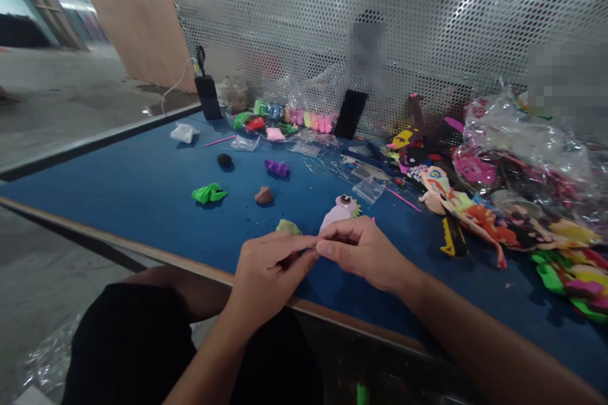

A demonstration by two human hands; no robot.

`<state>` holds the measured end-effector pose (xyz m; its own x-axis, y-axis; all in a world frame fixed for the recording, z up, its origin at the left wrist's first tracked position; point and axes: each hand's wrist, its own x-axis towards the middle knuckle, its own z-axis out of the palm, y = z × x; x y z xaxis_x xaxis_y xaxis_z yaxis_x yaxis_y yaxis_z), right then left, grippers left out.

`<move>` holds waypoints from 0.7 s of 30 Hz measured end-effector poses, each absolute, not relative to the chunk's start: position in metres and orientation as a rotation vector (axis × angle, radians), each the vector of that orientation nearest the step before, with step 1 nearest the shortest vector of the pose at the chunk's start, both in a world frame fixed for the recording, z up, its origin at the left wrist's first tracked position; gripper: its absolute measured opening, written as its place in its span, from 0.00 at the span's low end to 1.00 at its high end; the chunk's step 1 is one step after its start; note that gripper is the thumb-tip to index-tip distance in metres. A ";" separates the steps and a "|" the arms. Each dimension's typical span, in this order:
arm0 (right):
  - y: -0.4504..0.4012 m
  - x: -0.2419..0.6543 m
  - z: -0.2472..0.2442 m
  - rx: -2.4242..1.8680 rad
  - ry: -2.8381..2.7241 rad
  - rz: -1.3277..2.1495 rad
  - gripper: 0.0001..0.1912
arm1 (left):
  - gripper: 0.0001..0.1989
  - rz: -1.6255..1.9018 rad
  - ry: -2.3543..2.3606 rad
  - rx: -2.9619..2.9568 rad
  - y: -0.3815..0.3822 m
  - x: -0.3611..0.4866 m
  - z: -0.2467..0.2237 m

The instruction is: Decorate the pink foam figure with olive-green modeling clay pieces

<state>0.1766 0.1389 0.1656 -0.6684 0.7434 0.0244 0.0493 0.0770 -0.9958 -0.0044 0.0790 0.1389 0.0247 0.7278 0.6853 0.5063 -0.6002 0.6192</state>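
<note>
Your two hands meet fingertip to fingertip, each in a closed pinch – whether something small sits between them, you can't tell from here. Just beyond your right hand (pixel 368 256) lies one pale lilac, one-eyed clay figure (pixel 336 214) with a spiky yellow-green edge; one pale olive clay lump (pixel 287 226) is just beyond your left hand (pixel 266 269). Farther off, ahead-left of your grip, are four lumps – bright green (pixel 208 193), brown (pixel 263 195), purple (pixel 277 168) and black (pixel 225 161). Your forearms angle inward, wrists low over the blue tabletop (pixel 142 183), fingers curled.
</note>
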 end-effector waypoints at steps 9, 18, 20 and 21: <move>0.191 0.207 0.171 -1.017 -2.009 0.647 0.14 | 0.05 1.634 1.247 2.003 0.079 -0.007 0.144; 0.208 0.216 0.178 -0.977 -2.847 -0.110 0.36 | 0.05 1.609 1.194 1.955 0.080 -0.009 0.141; 0.207 0.210 0.187 -0.950 -2.976 -0.226 0.35 | 0.04 1.579 1.197 1.973 0.080 -0.009 0.141; 0.207 0.208 0.191 -0.934 -3.030 -0.275 0.34 | 0.04 1.574 1.195 1.982 0.081 -0.008 0.140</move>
<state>0.2076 0.2075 0.1914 -0.8270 0.5621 0.0118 0.5550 0.8129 0.1767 -0.0084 0.0805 0.1403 0.0322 0.7762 0.6297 0.3980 -0.5879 0.7043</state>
